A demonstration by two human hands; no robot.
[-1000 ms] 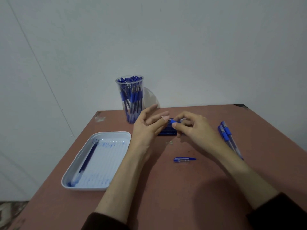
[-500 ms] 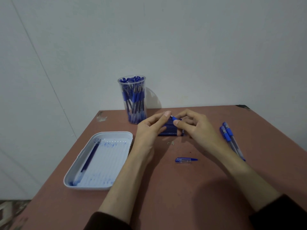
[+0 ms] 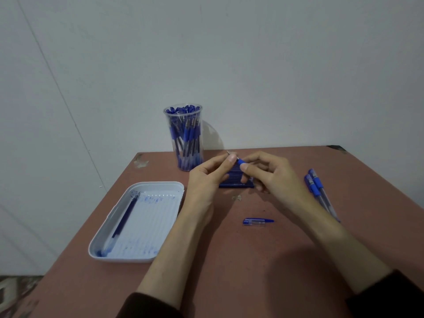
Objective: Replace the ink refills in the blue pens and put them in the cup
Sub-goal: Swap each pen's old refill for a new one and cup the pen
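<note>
Blue pen point(image 3: 240, 161) pinched by left hand point(image 3: 206, 180) and right hand point(image 3: 275, 177), clear plastic cup point(image 3: 167, 121) behind

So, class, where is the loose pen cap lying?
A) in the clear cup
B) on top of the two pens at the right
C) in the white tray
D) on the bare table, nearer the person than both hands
D: the pen cap lies by itself on the table, apart from the tray, the cup and the two pens.
</note>
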